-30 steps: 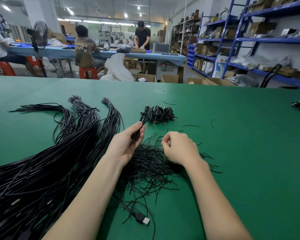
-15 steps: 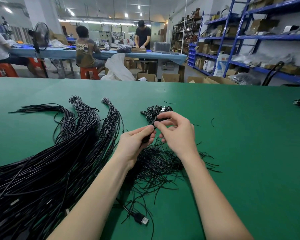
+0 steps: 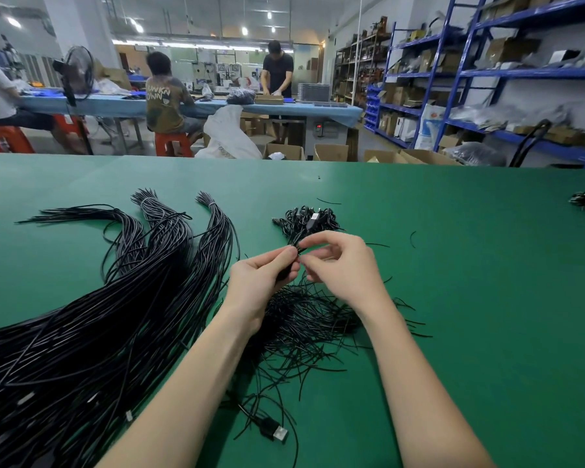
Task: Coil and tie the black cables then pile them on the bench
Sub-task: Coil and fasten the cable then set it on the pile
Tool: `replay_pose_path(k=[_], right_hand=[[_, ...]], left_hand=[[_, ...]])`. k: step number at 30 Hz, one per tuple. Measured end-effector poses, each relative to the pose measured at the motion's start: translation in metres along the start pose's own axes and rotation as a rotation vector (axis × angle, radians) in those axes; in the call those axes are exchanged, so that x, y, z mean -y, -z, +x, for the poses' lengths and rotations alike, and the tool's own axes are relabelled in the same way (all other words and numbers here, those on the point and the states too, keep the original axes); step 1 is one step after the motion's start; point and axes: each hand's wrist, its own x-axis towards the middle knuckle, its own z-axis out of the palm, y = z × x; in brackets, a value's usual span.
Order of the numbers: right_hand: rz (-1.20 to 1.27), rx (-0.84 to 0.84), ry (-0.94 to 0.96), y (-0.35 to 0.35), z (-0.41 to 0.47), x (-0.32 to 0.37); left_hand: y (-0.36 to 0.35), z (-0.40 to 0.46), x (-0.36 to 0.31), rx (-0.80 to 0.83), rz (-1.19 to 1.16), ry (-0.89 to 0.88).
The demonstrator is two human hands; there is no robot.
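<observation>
Both hands (image 3: 264, 278) (image 3: 343, 265) pinch cable (image 3: 286, 273) — bench (image 3: 470, 298) center.

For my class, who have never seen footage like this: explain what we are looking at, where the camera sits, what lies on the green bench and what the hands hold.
There is no machine here. A person wears a camera on the head, looking forward and down, so you see their own bare arms. The left hand grips a small coiled black cable, and the right hand pinches at its top, apparently tying it. On the green bench lie long cable bundles, loose short black ties, a pile of finished coils and a USB plug. Other workers sit behind.
</observation>
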Motion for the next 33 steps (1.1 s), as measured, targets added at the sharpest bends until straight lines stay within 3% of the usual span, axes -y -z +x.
replay_pose_path(k=[4, 7, 9, 22, 33], right_hand=[[0.445, 0.032, -0.233, -0.002, 0.001, 0.000], [0.644, 0.090, -0.438, 0.001, 0.000, -0.003], [0.703, 0.109, -0.477, 0.002, 0.000, -0.004], [0.571, -0.004, -0.386, 0.002, 0.004, -0.009], [0.552, 0.020, -0.348, -0.002, 0.003, -0.007]], left_hand=[[0.001, 0.001, 0.001, 0.008, 0.075, -0.043], [0.001, 0.000, 0.003, 0.023, 0.080, -0.040], [0.001, -0.001, 0.003, 0.054, 0.086, -0.039], [0.006, 0.003, -0.002, 0.206, 0.104, -0.029], [0.004, 0.000, -0.011, 0.190, -0.075, 0.074]])
